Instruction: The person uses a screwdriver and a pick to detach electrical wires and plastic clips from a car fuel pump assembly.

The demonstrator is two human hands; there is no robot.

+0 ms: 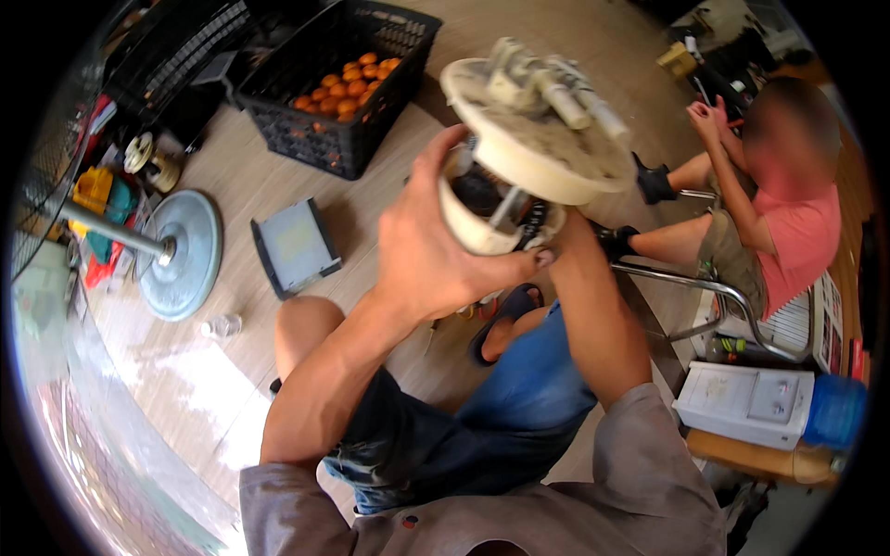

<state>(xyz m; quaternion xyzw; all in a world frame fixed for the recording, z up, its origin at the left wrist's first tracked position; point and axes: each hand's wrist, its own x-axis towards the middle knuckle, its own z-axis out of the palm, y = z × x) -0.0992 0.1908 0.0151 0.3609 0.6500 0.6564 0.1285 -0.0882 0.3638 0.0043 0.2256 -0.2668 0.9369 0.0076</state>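
Note:
A cream-white fuel pump module (533, 130) is raised in front of me, tilted. Its round, dirt-stained flange carries pipe stubs on top; a metal rod and dark wiring show between flange and lower cup. My left hand (422, 241) is closed around the lower cup, its thumb across the near side. My right hand (573, 232) reaches up behind the module on its right side; the flange and cup hide its fingers. Whether it grips the module cannot be seen.
A black crate (357, 153) of orange fruit stands ahead. On the left are a round grey stand base (190, 278), a grey tray (297, 246), a clear cup (222, 325) and a similar pump-like part (153, 165). A seated person (797, 213) and white water dispenser (742, 403) are right.

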